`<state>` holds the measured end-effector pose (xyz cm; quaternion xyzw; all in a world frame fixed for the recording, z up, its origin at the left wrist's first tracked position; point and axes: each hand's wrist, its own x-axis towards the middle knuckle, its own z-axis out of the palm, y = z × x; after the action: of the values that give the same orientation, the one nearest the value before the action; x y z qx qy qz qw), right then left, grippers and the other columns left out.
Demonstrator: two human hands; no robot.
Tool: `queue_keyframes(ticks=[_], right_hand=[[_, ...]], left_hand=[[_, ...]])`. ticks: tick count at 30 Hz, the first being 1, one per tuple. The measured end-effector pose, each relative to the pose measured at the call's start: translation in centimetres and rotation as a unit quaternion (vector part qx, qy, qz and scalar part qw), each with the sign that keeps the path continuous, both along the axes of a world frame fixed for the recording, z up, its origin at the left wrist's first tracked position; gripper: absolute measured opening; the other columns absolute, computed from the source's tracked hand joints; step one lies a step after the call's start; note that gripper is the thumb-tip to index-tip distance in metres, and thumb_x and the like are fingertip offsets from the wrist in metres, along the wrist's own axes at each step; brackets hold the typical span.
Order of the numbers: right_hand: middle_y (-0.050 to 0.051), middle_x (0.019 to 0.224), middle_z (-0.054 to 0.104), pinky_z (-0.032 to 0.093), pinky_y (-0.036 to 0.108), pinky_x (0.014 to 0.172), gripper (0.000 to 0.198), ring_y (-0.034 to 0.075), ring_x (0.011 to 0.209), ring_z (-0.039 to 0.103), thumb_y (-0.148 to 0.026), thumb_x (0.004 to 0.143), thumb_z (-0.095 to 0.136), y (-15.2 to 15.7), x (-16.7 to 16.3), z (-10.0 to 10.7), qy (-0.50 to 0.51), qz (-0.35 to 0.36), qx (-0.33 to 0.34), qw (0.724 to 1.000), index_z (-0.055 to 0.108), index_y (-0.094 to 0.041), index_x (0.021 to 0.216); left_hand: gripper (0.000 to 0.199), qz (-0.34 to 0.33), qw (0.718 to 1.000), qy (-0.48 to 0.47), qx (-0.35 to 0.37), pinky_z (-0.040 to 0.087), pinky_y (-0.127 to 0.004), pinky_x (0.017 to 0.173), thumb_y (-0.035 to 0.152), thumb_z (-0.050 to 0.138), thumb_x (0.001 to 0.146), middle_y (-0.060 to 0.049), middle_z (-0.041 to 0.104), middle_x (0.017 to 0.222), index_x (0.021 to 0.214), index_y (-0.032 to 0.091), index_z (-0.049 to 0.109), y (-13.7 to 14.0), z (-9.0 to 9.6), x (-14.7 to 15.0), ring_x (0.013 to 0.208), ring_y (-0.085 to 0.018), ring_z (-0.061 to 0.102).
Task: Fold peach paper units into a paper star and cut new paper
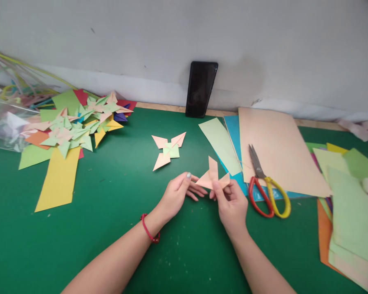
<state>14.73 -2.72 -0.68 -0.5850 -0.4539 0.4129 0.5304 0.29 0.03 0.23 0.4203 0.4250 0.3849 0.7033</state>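
Note:
Between the thumb and fingers of my right hand (232,204) is a folded peach paper piece (213,175), with one strip sticking up and pointed ends to the left and right. My left hand (179,190), a red bracelet on its wrist, is just left of that piece. Its fingers are stretched out near the piece's left point and hold nothing that I can see. Beyond both hands, a folded paper star (171,150) lies flat on the green table (116,228). It has peach points around a pale green middle.
Scissors (262,175) with red and yellow handles lie at right, partly on a large peach sheet (276,143). A black phone (201,90) leans against the wall. Several folded stars (79,126) are heaped at left beside a plastic bag (6,122). Colored paper sheets (355,220) are stacked far right.

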Motion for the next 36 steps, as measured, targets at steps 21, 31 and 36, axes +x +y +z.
queue_keyframes(ticks=[21,31,36], right_hand=[[-0.005,0.057,0.052,0.038,0.022,0.051,0.017,0.009,0.052,0.049,-0.031,0.085,0.057,-0.17,0.15,-0.58,-0.046,0.055,0.001,0.997,0.051,-0.02,0.073],[-0.004,0.059,0.053,0.039,0.021,0.052,0.016,0.009,0.053,0.05,-0.03,0.085,0.058,-0.3,0.1,-0.77,-0.035,0.052,-0.003,0.998,0.052,-0.02,0.074],[-0.005,0.058,0.053,0.04,0.021,0.053,0.017,0.009,0.053,0.051,-0.029,0.085,0.058,-0.23,0.02,-0.67,-0.018,0.064,0.0,0.998,0.05,-0.02,0.072]], left_hand=[[0.028,-0.05,0.997,0.033,0.044,0.052,-0.024,0.062,0.036,0.047,0.091,-0.004,0.067,0.07,0.076,0.014,0.057,-0.06,-0.1,-0.02,0.063,-0.012,0.064],[0.022,-0.044,0.997,0.04,0.055,0.051,-0.025,0.065,0.035,0.055,0.087,-0.004,0.066,0.074,0.081,0.014,0.057,-0.27,-0.15,-0.1,0.069,-0.014,0.064],[0.021,-0.06,0.994,0.062,0.064,0.052,-0.027,0.066,0.032,0.055,0.086,-0.003,0.066,0.074,0.075,0.014,0.055,-0.32,-0.21,-0.01,0.07,-0.014,0.064]])
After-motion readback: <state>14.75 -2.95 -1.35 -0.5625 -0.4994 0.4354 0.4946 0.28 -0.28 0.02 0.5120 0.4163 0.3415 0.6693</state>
